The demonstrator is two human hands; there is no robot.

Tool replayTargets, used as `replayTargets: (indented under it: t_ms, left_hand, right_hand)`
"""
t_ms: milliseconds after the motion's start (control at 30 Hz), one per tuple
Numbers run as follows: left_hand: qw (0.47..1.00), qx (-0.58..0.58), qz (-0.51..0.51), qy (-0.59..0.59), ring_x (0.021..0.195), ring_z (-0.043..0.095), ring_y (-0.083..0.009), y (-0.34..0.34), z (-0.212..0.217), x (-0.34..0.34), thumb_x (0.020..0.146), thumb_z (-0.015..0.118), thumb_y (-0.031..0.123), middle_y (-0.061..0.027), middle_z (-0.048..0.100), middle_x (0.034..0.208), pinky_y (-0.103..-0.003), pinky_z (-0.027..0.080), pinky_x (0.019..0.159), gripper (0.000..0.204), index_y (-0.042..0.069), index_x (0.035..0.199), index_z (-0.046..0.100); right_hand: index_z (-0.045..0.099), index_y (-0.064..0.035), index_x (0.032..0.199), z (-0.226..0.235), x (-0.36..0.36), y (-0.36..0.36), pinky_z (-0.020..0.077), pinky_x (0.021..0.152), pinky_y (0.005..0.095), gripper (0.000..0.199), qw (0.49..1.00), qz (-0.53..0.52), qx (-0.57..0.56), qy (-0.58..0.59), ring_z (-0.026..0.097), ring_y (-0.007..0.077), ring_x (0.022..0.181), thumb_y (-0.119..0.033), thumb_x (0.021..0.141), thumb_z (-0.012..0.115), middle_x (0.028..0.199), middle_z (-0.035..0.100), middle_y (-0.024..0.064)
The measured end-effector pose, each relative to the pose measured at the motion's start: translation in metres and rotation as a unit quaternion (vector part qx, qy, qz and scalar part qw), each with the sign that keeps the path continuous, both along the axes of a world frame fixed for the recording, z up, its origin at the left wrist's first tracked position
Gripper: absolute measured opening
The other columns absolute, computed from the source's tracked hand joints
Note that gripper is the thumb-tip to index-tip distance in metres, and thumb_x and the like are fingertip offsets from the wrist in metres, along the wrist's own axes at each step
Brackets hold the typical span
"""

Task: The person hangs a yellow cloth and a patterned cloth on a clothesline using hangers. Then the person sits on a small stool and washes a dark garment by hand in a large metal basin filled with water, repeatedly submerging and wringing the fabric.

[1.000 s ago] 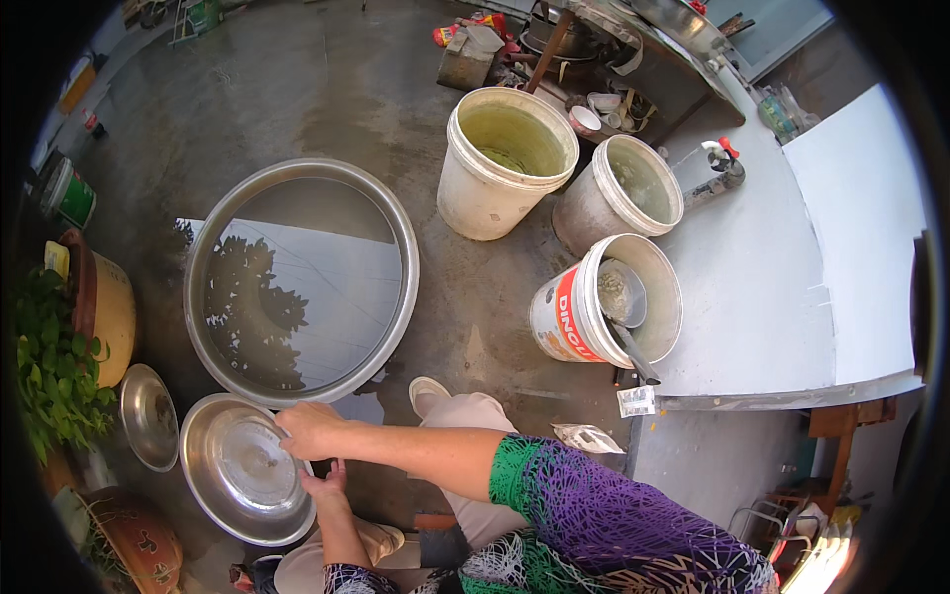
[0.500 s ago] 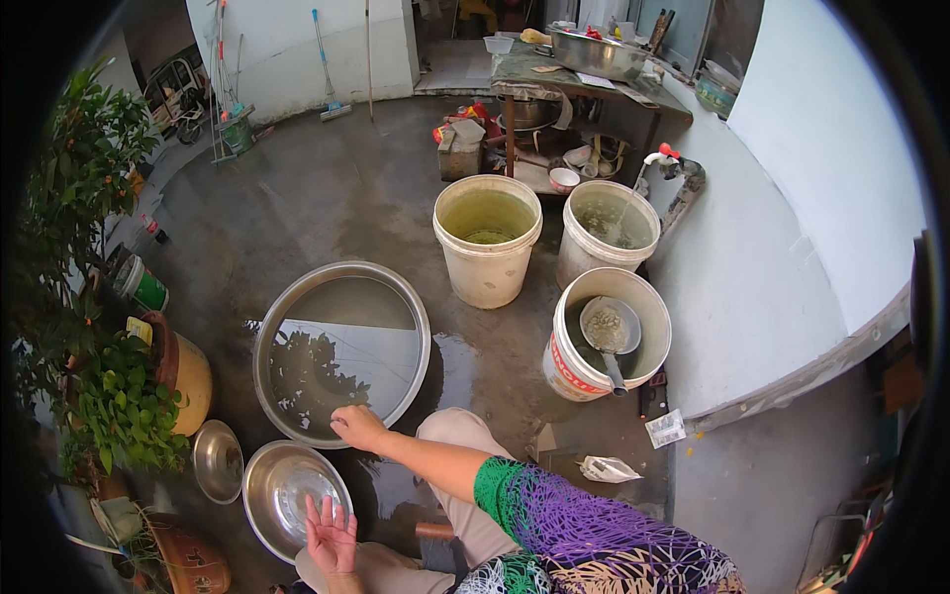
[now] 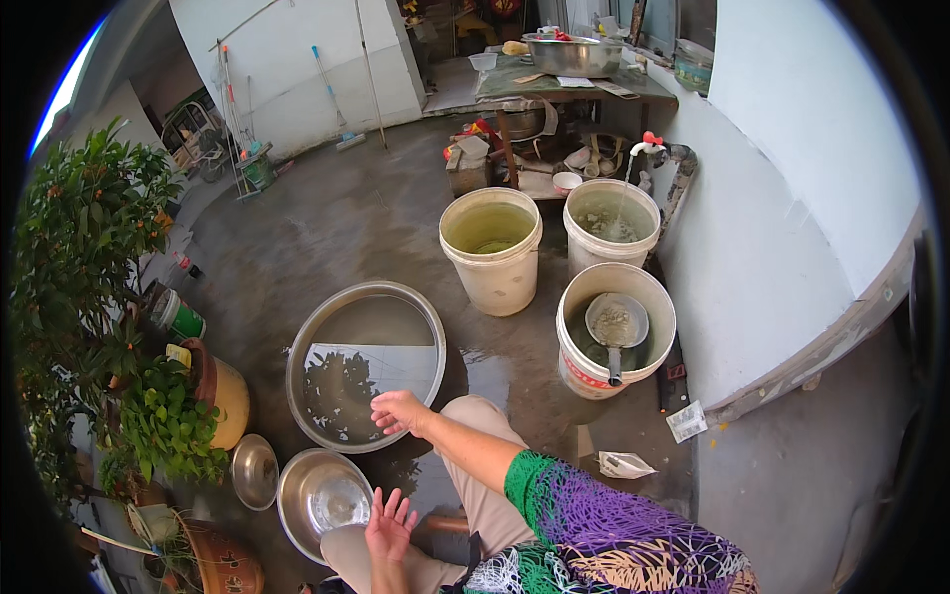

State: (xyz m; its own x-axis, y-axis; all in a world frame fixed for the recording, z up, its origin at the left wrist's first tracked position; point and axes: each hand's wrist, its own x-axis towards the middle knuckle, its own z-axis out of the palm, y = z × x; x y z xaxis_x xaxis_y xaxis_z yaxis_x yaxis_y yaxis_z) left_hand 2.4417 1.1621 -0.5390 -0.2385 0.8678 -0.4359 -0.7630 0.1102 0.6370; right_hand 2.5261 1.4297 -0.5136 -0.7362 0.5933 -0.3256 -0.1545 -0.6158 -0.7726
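Buckets [image 3: 492, 285] near water-filled basin [image 3: 294, 368]

The right hand [image 3: 398, 412] has left the small metal basin [image 3: 322, 495] for the near right edge of the large metal basin [image 3: 366, 288]; the left hand [image 3: 391, 530] has also let go.

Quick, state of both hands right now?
Left hand: open, fingers spread, palm showing, nothing held.
Right hand: open, fingers loosely bent, nothing visible in it.
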Motion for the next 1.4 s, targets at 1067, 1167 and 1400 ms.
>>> replayTargets:
  t_ms: [1067,1167,1400]
  left_hand:
    - [0.573,0.269,-0.11,0.767,0.1,0.056,-0.023,0.248,0.1,0.124,0.078,0.065,0.009,-0.0069,0.061,0.107,-0.043,0.033,0.095,0.047,0.012,0.123,0.054]
    - [0.51,0.268,-0.187,0.796,0.106,0.053,-0.0209,0.265,0.065,0.138,0.077,0.067,0.011,-0.0047,0.057,0.115,-0.049,0.029,0.099,0.049,0.016,0.123,0.054]
    - [0.566,0.238,-0.183,0.768,0.101,0.056,-0.0164,0.283,0.061,0.139,0.072,0.07,0.016,0.0003,0.06,0.109,-0.048,0.022,0.102,0.044,0.015,0.115,0.059]
  right_hand:
    - [0.05,-0.0034,0.129,0.087,0.268,0.258,0.0422,0.098,0.0416,0.059,0.616,-0.187,0.508,-0.573,0.052,0.0348,0.113,-0.018,0.074,0.066,0.122,0.055,0.0192]
    - [0.046,-0.0082,0.128,0.108,0.332,0.316,0.0425,0.098,0.0431,0.057,0.499,-0.218,0.473,-0.692,0.041,0.0346,0.123,-0.017,0.075,0.067,0.137,0.042,0.0119]
    - [0.038,-0.0126,0.137,0.129,0.454,0.396,0.042,0.099,0.0463,0.068,0.383,-0.302,0.361,-0.795,0.033,0.0368,0.13,-0.015,0.075,0.066,0.153,0.009,0.0152]
